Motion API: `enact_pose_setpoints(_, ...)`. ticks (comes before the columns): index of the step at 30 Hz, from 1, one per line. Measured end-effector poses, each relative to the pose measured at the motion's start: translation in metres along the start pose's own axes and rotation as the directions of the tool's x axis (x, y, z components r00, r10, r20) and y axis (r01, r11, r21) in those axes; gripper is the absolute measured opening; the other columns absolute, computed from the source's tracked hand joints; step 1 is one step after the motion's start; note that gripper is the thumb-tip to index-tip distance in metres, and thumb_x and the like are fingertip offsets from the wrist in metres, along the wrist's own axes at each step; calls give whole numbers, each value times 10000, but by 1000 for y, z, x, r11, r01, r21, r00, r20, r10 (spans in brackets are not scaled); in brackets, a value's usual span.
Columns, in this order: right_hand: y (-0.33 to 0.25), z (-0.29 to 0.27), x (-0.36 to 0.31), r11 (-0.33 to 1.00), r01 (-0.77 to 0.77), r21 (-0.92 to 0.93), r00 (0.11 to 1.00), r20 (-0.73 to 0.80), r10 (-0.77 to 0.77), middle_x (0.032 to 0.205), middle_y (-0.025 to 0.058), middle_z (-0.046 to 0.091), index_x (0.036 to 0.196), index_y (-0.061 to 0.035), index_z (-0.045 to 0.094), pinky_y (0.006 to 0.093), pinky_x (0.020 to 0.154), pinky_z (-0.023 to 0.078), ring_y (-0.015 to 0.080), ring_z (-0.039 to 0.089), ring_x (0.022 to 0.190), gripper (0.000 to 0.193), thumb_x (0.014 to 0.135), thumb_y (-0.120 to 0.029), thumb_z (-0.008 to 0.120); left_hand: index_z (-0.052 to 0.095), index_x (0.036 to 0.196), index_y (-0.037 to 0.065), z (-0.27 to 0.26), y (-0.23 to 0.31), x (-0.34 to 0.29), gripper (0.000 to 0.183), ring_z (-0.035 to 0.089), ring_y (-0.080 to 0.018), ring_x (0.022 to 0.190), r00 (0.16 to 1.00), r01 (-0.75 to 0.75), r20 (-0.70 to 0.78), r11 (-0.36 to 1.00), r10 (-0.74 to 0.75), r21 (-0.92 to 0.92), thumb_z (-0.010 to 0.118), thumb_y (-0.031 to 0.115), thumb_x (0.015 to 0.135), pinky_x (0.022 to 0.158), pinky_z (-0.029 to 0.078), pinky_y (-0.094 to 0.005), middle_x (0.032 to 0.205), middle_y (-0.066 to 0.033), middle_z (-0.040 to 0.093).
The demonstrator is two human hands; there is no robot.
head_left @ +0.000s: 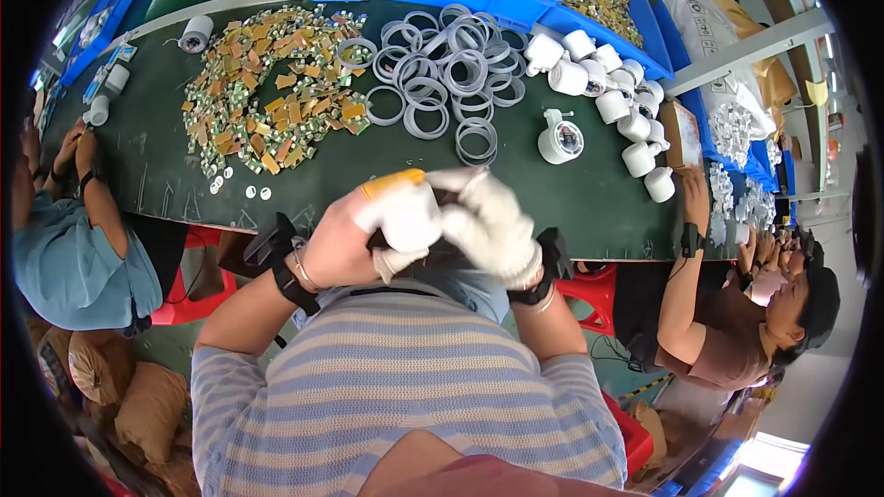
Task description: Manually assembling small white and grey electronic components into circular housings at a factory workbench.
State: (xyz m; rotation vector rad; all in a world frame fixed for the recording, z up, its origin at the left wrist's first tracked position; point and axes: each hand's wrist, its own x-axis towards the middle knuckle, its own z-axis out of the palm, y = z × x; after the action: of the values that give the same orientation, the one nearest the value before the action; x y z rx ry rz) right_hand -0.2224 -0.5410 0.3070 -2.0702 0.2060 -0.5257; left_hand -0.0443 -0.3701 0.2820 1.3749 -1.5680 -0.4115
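White part: sat near the table edge, pinched in my left hand under a yellow fingertip cover.
Right hand: gloved, curled against the part from the right; I couldn't tell what it gripped.
Rings: heaped far, well apart.
Gold pieces: piled far left.
Risk: I judged the part could slip off the near edge, both hands crowding it.

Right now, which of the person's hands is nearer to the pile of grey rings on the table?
The right hand, slightly. It sits below the grey rings, nearly under them. The left hand is below them too, but further left. Neither touches them.
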Motion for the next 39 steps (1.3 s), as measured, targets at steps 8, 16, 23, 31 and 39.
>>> enact_pose_setpoints(8, 41, -12, 9, 604, 36, -796, 987, -68, -148, 951, 82, 684, 995, -167, 765, 439, 810, 497, 296, 634, 908, 196, 812, -222, 810, 373, 1555, 82, -29, 5, -3, 736, 644, -201, 1171, 859, 389, 47, 590, -510, -707, 770, 232, 953, 997, 536, -357, 1340, -114, 608)
enact_pose_setpoints(16, -17, -24, -18, 940, 178, -291, 984, 58, -169, 1376, 93, 645, 952, -222, 792, 417, 956, 517, 331, 606, 1209, 316, 713, -25, 854, 565, 1494, 278, -55, 37, 11, 782, 722, -294, 844, 892, 80, 404, 951, -202, 298, 888, 252, 782, 724, 589, -373, 1109, -64, 706)
enact_pose_setpoints(23, -3, -26, -18, 977, -1, -215, 988, -152, -32, 1203, 126, 744, 1168, -104, 745, 366, 897, 538, 269, 696, 1030, 371, 818, 13, 785, 651, 1317, 242, -43, 33, 16, 605, 688, -288, 719, 908, -18, 374, 875, -188, 483, 849, 229, 746, 618, 553, -388, 1073, -68, 686)
enact_pose_setpoints(31, -51, 14, -8, 720, -45, -693, 994, 43, 103, 967, 79, 712, 1158, -130, 713, 408, 776, 533, 299, 679, 872, 404, 783, -135, 863, 611, 1359, 223, -19, 34, 13, 731, 692, -306, 717, 960, 62, 194, 826, -204, 560, 852, 212, 669, 642, 566, -410, 1090, -92, 642)
enact_pose_setpoints(39, -29, -12, -20, 982, 187, -23, 982, -27, -188, 923, 65, 689, 957, -101, 676, 380, 752, 530, 248, 666, 834, 149, 871, -71, 794, 544, 1483, 147, -18, 9, 6, 712, 729, -241, 943, 936, 352, -36, 931, -350, 94, 848, 257, 849, 808, 593, -353, 1152, -82, 685)
